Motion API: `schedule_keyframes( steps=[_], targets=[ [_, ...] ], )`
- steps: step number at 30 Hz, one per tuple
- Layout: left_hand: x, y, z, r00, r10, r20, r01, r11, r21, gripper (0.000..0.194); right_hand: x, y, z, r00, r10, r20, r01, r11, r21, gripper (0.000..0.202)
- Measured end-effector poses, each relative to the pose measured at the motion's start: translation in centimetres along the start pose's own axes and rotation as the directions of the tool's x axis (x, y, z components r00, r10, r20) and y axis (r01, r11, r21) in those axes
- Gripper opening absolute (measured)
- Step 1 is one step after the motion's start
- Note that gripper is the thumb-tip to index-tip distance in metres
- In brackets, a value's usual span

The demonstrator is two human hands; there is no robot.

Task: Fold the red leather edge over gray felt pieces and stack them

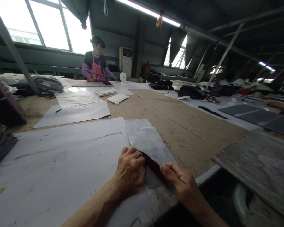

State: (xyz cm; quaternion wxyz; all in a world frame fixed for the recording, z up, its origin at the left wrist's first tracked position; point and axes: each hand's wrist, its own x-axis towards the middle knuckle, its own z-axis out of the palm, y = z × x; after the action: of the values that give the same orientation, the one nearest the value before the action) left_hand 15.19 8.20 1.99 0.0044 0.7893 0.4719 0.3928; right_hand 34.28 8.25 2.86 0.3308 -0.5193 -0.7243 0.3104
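Between my two hands stretches a dark maroon strip of material (153,164), perhaps fabric or leather. My left hand (132,165) is closed on its far end, knuckles up. The near end is pinched by my right hand (176,177), close to the table's front edge. Below the strip lies a grey piece (153,179) with a rounded corner. A pale grey-white sheet (146,135) lies flat just beyond my hands. White paper (61,170) covers the table to the left. My fingertips are mostly hidden.
Brown board (161,113) covers the table's middle. A worn board (257,170) stands at right, across a dark gap. Dark stacked pieces (1,142) sit at far left. Across the table a person in a pink apron (97,69) stands near a small white fan (123,78).
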Motion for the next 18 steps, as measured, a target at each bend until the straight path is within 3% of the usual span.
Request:
schedule_keyframes(
  steps=[4,6,9,13,18],
  targets=[
    [0.0,0.0,0.3,1.0,0.015,0.022,-0.017,0.994,0.111,0.01,-0.6,-1.3,1.0,0.981,-0.191,0.022,0.192,0.979,-0.064,0.027],
    [0.0,0.1,0.4,1.0,0.018,0.026,-0.021,0.989,0.145,0.01,-0.1,-1.3,1.3,0.987,-0.157,-0.015,0.157,0.987,-0.01,0.012],
    [-0.1,0.2,0.7,0.999,0.016,0.04,-0.023,0.982,0.186,0.011,1.8,-0.3,0.5,0.996,-0.003,-0.094,0.013,0.994,0.108,0.024],
    [-0.1,0.2,1.0,0.997,0.01,0.079,-0.028,0.972,0.232,0.009,5.5,2.5,-3.7,0.94,0.24,-0.241,-0.159,0.937,0.312,0.014],
    [0.1,-0.1,1.1,0.996,-0.022,0.089,-0.004,0.96,0.279,0.007,7.7,4.4,-12.1,0.735,0.547,-0.401,-0.228,0.756,0.613,0.025]
  ],
)
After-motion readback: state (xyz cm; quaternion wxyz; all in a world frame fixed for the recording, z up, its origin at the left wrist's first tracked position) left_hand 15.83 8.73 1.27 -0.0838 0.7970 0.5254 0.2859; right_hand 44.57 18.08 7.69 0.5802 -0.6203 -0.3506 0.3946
